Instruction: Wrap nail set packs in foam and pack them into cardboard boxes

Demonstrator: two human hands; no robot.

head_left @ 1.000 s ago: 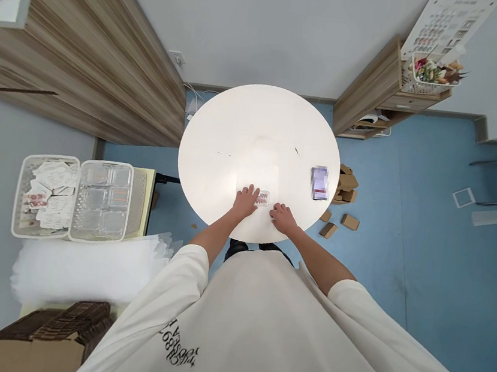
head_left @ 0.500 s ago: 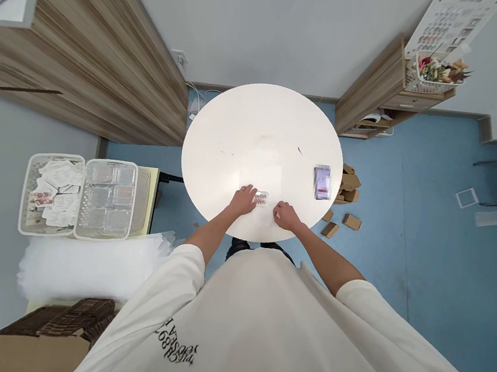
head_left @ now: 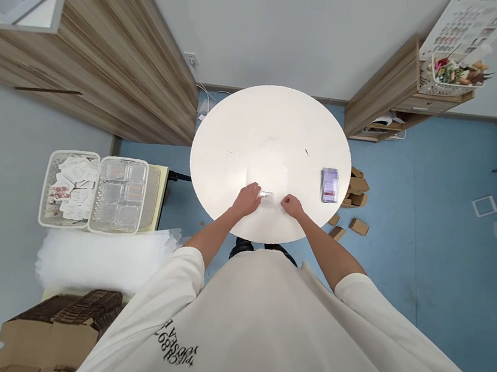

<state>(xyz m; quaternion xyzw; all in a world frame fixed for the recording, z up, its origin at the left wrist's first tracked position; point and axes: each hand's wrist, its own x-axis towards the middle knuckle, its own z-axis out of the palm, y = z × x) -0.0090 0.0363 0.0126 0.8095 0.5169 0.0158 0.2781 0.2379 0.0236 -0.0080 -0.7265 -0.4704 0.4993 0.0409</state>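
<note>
A small clear plastic case is near the front edge of the round white table. My left hand grips its left end, fingers closed over it. Glare on the case hides its contents now. Under it lies a thin translucent sheet, barely distinct from the tabletop. To the right of the case, and apart from it, is my right hand. Its fingers are pinched together close to the sheet's right edge; what they hold, if anything, is too small to make out.
A blurred-out purple object lies at the table's right side. On my left stand a basket of cards, a basket of clear boxes, stacked white sheets and folded cardboard. Small brown boxes litter the floor at right.
The whole view has shifted slightly, moving the scene right. Rows of small reddish pieces showed in the case before; now it shows a bright white reflection. Both hands keep nearly the same places.
</note>
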